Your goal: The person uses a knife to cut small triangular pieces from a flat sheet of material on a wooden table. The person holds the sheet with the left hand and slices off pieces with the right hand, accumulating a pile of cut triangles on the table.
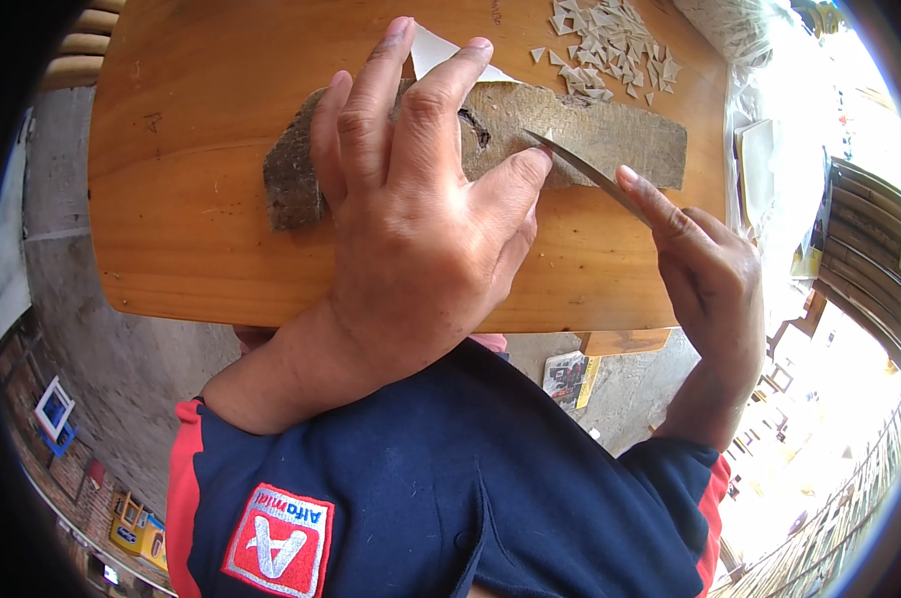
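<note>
Left hand [410,239] spreads wide over the worn wooden block [640,145] | right hand [709,264] grips the slim knife [592,172], one fingertip pressed along it | knife point sits right beside the left thumb | pale chips [615,45] lie heaped toward the counter's [206,149] far right corner!

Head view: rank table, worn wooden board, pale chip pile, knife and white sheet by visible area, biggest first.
1. Table
2. Worn wooden board
3. Pale chip pile

Knife and white sheet: too close to rank; the left hand partly covers the sheet.
</note>
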`<control>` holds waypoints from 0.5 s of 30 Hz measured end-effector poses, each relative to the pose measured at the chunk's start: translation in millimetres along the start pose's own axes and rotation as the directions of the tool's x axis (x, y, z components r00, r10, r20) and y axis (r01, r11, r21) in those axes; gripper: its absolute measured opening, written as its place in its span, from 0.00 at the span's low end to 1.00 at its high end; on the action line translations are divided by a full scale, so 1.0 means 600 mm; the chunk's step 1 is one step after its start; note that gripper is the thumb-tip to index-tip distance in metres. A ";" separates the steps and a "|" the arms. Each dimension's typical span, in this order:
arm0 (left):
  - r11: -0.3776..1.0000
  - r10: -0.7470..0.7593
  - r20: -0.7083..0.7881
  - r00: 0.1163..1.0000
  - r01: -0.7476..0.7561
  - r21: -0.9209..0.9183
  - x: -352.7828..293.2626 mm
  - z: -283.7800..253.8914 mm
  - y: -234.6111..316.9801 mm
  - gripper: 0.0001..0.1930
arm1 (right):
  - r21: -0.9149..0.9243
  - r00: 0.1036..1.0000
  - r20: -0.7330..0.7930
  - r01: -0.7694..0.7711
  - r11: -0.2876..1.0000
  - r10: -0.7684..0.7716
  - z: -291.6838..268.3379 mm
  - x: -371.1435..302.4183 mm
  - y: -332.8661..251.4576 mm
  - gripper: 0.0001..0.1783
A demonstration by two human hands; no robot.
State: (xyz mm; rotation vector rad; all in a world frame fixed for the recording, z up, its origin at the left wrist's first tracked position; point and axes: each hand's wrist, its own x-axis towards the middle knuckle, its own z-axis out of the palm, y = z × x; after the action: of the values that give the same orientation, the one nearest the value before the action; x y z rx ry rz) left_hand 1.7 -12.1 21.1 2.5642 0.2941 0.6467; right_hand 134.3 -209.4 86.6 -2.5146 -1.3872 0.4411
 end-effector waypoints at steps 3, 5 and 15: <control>1.000 0.003 -0.007 1.000 -0.003 0.003 -0.001 0.001 -0.001 0.12 | -0.068 1.000 -0.012 0.009 0.998 -0.010 0.006 -0.001 0.002 0.38; 0.990 0.127 -0.054 0.990 -0.123 0.071 -0.002 0.013 -0.019 0.12 | -0.149 1.000 -0.015 -0.001 0.989 -0.002 0.009 -0.004 -0.004 0.38; 1.000 0.005 -0.016 1.000 -0.004 0.028 0.000 0.006 -0.007 0.12 | -0.139 0.994 0.004 -0.105 0.985 0.106 0.008 -0.019 -0.020 0.37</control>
State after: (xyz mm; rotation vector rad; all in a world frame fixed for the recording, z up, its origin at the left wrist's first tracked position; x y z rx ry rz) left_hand 2.9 -10.0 16.4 2.5885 0.3050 0.6694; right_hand 117.5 -212.6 88.2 -2.7107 -1.3362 0.3918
